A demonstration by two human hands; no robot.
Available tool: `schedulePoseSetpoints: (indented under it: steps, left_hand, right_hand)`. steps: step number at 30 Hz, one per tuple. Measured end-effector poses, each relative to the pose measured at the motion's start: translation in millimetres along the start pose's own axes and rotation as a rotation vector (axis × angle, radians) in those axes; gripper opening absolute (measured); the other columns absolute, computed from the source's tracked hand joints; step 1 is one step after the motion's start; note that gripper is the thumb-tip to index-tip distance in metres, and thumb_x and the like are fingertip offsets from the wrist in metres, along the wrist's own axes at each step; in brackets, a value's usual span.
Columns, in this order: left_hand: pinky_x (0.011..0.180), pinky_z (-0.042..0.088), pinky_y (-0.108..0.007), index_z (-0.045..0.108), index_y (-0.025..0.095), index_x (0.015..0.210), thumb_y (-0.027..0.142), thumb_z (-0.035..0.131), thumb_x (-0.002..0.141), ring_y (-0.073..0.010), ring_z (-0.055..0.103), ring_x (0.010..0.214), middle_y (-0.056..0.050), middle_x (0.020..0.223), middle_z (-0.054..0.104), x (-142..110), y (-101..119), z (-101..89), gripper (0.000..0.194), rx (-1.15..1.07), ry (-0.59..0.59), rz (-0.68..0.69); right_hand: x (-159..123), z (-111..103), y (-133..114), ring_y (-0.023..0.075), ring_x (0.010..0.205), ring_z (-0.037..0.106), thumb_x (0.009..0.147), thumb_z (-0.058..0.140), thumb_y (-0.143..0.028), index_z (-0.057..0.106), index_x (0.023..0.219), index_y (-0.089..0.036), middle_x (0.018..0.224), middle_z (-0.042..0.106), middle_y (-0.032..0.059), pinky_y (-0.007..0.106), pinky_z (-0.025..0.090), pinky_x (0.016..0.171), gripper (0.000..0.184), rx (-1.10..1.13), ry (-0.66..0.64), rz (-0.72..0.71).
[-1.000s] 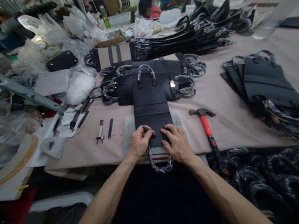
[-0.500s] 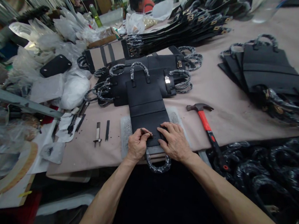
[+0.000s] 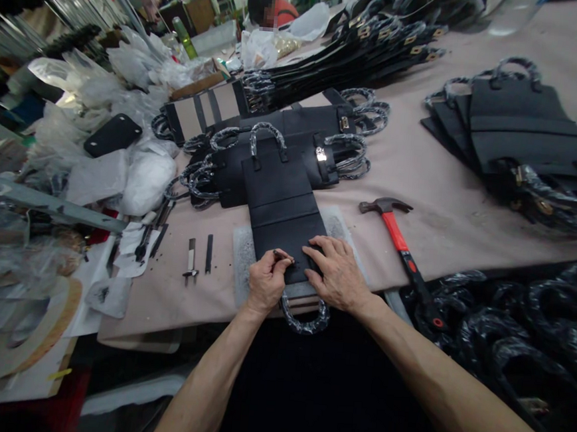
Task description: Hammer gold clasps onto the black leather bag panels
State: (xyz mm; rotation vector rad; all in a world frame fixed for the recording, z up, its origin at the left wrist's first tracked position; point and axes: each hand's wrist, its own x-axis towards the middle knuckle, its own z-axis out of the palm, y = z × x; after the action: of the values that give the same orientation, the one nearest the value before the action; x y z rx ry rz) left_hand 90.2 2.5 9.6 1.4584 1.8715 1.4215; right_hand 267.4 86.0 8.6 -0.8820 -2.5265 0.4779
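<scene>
A black bag panel [image 3: 283,205] lies across a grey slab [image 3: 242,252], with one plastic-wrapped handle [image 3: 304,327] over the table's front edge and another at its far end. My left hand [image 3: 267,281] is closed, pinching a thin dark rod-like tool [image 3: 283,255] whose tip is at the panel's near part; its exact kind is hard to make out. Fingers spread, my right hand [image 3: 338,273] rests on the panel's near right side. A claw hammer [image 3: 396,241] with a red and black handle lies to the right of this hand.
Two small metal tools, one a forked piece [image 3: 191,261] and one a flat bar [image 3: 209,254], lie on the left. Stacked black bag pieces [image 3: 520,121] are at right, more [image 3: 285,126] behind the panel. Plastic bags [image 3: 146,175] crowd the left. A person [image 3: 286,13] is at the back.
The view has shifted very slightly, so the things at the left appear a little further right. Both hands keep nearly the same place on the panel.
</scene>
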Motion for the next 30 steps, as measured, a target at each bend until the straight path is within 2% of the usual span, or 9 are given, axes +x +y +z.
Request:
schedulePoseSetpoints:
  steps: [7, 11, 13, 15, 19, 21, 24, 27, 30]
  left_hand:
    - [0.077, 0.056, -0.025, 0.067, 0.020, 0.092, 0.013, 0.058, 0.091, -0.0146, 0.071, 0.078, -0.002, 0.085, 0.074, -2.3, -2.3, 5.5, 0.012, 0.109, -0.030, 0.201]
    - [0.075, 0.057, -0.026, 0.068, 0.020, 0.093, 0.013, 0.058, 0.092, -0.0149, 0.071, 0.077, -0.002, 0.085, 0.074, -2.2, -2.2, 4.0, 0.012, 0.108, -0.057, 0.234]
    - [0.075, 0.057, -0.026, 0.068, 0.020, 0.093, 0.013, 0.059, 0.092, -0.0150, 0.071, 0.078, -0.002, 0.086, 0.074, -2.2, -3.0, 2.4, 0.012, 0.092, -0.081, 0.244]
    - [0.077, 0.057, -0.026, 0.069, 0.020, 0.092, 0.013, 0.058, 0.092, -0.0153, 0.072, 0.080, -0.003, 0.087, 0.075, -2.2, -4.1, 1.5, 0.012, 0.076, -0.099, 0.248]
    - [0.076, 0.057, -0.026, 0.068, 0.020, 0.091, 0.014, 0.058, 0.093, -0.0155, 0.072, 0.079, -0.003, 0.085, 0.075, -1.0, -5.4, 2.0, 0.012, 0.073, -0.104, 0.199]
    - [0.076, 0.057, -0.026, 0.068, 0.020, 0.092, 0.015, 0.058, 0.093, -0.0155, 0.071, 0.077, -0.003, 0.084, 0.074, 0.1, -5.3, 2.8, 0.011, 0.078, -0.102, 0.181]
    - [0.076, 0.056, -0.026, 0.068, 0.020, 0.091, 0.015, 0.059, 0.092, -0.0154, 0.071, 0.076, -0.002, 0.082, 0.074, 1.0, -4.8, 3.5, 0.010, 0.079, -0.095, 0.177]
    - [0.077, 0.056, -0.025, 0.068, 0.020, 0.091, 0.014, 0.059, 0.092, -0.0151, 0.070, 0.076, -0.002, 0.083, 0.073, 0.0, -4.6, 3.9, 0.011, 0.074, -0.089, 0.185]
    - [0.078, 0.056, -0.026, 0.068, 0.020, 0.091, 0.012, 0.058, 0.092, -0.0153, 0.070, 0.077, -0.002, 0.083, 0.073, -2.1, -5.8, 5.0, 0.013, 0.084, -0.084, 0.206]
  right_hand:
    - [0.8, 4.4, 4.7, 0.0332, 0.130, 0.047, 0.090, 0.062, -0.036, 0.062, 0.131, -0.019, 0.138, 0.057, 0.0144, 0.054, 0.035, 0.112, 0.045, 0.078, 0.021, -0.025]
    - [-2.9, -7.2, 25.5, 0.0297, 0.124, 0.055, 0.091, 0.059, -0.040, 0.062, 0.127, -0.021, 0.132, 0.059, 0.0138, 0.049, 0.045, 0.106, 0.041, 0.243, 0.175, -0.001]
    - [-11.3, -20.6, 42.4, 0.0300, 0.122, 0.056, 0.091, 0.057, -0.037, 0.063, 0.122, -0.018, 0.127, 0.061, 0.0158, 0.048, 0.046, 0.106, 0.037, 0.155, 0.302, 0.133]
    - [-23.6, -35.7, 61.1, 0.0333, 0.119, 0.057, 0.088, 0.058, -0.035, 0.064, 0.119, -0.014, 0.122, 0.062, 0.0192, 0.049, 0.046, 0.104, 0.038, -0.054, 0.322, 0.315]
    - [-42.0, -59.7, 91.5, 0.0351, 0.101, 0.062, 0.081, 0.064, -0.036, 0.065, 0.109, -0.011, 0.106, 0.064, 0.0218, 0.047, 0.049, 0.088, 0.038, -0.257, 0.079, 0.661]
    - [-39.6, -68.6, 98.1, 0.0265, 0.080, 0.062, 0.079, 0.063, -0.031, 0.066, 0.092, -0.014, 0.085, 0.064, 0.0135, 0.039, 0.050, 0.075, 0.022, -0.013, 0.030, 0.823]
    - [-22.5, -82.9, 93.6, 0.0143, 0.051, 0.045, 0.080, 0.052, -0.028, 0.058, 0.070, -0.021, 0.058, 0.053, -0.0019, 0.030, 0.048, 0.056, 0.014, 0.476, -0.017, 0.953]
    - [-5.9, -98.5, 69.8, 0.0119, 0.044, 0.039, 0.082, 0.046, -0.027, 0.048, 0.064, -0.024, 0.054, 0.048, -0.0044, 0.026, 0.043, 0.045, 0.018, 0.661, -0.096, 0.919]
    - [-4.3, -111.1, 30.8, 0.0118, 0.043, 0.039, 0.090, 0.045, -0.039, 0.044, 0.075, -0.025, 0.060, 0.045, -0.0050, 0.024, 0.036, 0.041, 0.021, 0.738, -0.051, 0.862]
